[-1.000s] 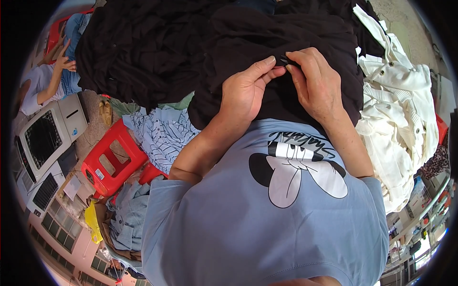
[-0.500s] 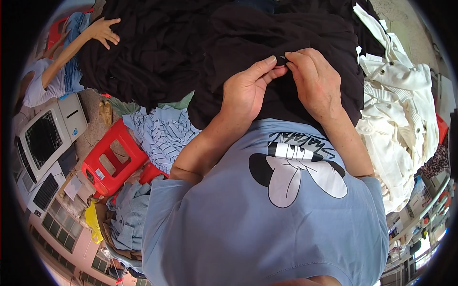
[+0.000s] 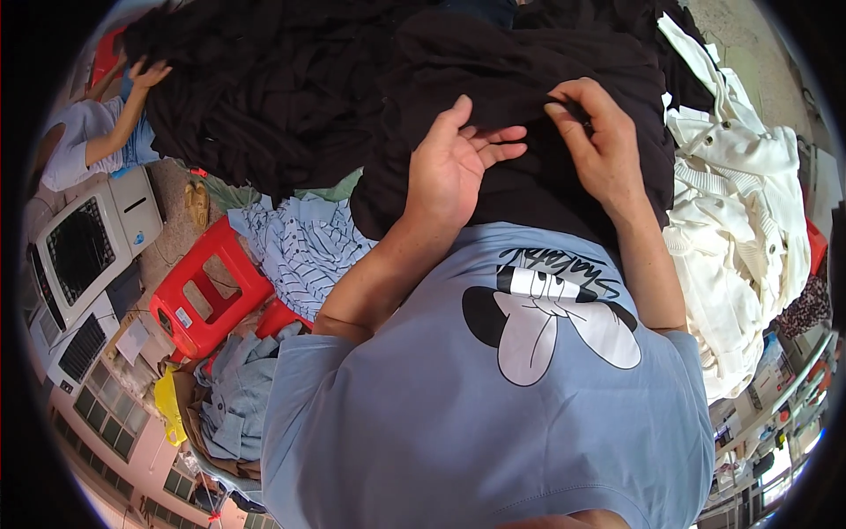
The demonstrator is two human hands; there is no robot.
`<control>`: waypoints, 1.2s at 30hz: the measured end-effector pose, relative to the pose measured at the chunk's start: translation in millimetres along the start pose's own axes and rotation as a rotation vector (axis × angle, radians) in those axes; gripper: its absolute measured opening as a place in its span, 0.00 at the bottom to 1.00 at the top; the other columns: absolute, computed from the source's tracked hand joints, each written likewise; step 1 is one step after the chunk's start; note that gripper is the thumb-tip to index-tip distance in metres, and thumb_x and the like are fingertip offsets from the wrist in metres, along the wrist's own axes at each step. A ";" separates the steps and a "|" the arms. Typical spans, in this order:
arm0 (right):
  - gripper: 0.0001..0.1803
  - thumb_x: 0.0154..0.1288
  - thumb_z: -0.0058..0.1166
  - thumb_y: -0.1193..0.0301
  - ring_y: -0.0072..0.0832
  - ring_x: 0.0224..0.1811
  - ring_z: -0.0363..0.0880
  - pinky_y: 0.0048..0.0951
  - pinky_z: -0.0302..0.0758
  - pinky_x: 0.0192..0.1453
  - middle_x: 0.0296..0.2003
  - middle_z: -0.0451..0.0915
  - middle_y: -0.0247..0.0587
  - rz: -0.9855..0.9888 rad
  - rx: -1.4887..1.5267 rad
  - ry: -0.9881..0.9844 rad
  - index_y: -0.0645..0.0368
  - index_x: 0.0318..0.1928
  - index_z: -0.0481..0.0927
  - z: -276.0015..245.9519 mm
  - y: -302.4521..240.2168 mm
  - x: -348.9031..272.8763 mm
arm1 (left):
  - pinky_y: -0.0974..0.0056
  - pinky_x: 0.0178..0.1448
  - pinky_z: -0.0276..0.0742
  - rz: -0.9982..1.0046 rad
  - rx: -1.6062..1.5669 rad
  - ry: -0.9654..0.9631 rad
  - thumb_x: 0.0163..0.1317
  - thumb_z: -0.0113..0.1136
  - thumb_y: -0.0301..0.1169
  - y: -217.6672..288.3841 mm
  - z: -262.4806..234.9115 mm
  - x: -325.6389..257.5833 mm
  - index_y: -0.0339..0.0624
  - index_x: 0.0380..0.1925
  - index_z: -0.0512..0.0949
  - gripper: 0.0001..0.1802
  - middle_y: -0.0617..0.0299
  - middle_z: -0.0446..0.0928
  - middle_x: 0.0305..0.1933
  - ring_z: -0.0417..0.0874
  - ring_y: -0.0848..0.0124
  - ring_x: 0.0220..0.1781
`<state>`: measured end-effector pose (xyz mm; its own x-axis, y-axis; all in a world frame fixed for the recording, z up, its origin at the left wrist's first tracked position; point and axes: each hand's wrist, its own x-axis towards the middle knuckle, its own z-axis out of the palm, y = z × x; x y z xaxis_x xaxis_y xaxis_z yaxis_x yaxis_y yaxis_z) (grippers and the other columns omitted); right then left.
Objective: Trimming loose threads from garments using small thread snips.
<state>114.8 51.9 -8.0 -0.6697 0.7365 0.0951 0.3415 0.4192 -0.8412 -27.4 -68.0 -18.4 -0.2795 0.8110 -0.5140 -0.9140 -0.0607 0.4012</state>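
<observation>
Black cloth (image 3: 493, 62) lies heaped across my lap and in front of me, with soft folds. Above it my left hand (image 3: 451, 167) is open, palm turned inward and fingers apart, holding nothing that I can see. My right hand (image 3: 604, 145) is to its right, the thumb and forefinger tips brought together on a raised fold of the black cloth. Its other fingers are curled and partly hidden. Whether anything small is also in that pinch cannot be made out.
White knitted garments (image 3: 718, 238) are piled at my right. At left are striped light-blue shirts (image 3: 300, 247), a red plastic stool (image 3: 211, 286), denim clothes (image 3: 233, 414) and a white machine housing (image 3: 88, 247). Another person's hand (image 3: 150, 75) touches the black heap at far left.
My hands have parted from a fingertip hold at the cloth. The left has opened, while the right has shifted slightly right. The other person's hand has drawn back left.
</observation>
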 end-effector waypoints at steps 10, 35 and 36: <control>0.14 0.64 0.57 0.70 0.40 0.36 0.81 0.34 0.76 0.38 0.40 0.78 0.44 -0.196 -0.238 0.114 0.59 0.49 0.74 -1.9 -5.8 0.2 | 0.59 0.51 0.80 0.148 0.199 0.062 0.64 0.59 0.24 -4.8 1.1 -5.4 0.23 0.32 0.82 0.10 0.45 0.82 0.36 0.84 0.61 0.40; 0.11 0.57 0.60 0.75 0.34 0.33 0.79 0.31 0.75 0.33 0.32 0.76 0.38 -0.414 -0.329 0.039 0.59 0.40 0.76 14.4 -16.2 -5.2 | 0.58 0.55 0.78 0.235 0.197 -0.088 0.61 0.54 0.18 -10.7 -10.0 -5.6 0.26 0.31 0.83 0.08 0.47 0.83 0.37 0.85 0.60 0.41; 0.11 0.57 0.60 0.75 0.34 0.33 0.79 0.31 0.75 0.33 0.32 0.76 0.38 -0.414 -0.329 0.039 0.59 0.40 0.76 14.7 -15.9 -5.2 | 0.58 0.56 0.78 0.236 0.197 -0.088 0.61 0.54 0.18 -10.6 -9.8 -5.5 0.26 0.31 0.83 0.08 0.47 0.83 0.37 0.85 0.60 0.41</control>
<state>103.2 33.7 -2.9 -0.7696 0.4905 0.4089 0.2465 0.8189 -0.5183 -19.1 -77.5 -27.2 -0.4425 0.8356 -0.3256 -0.7500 -0.1457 0.6452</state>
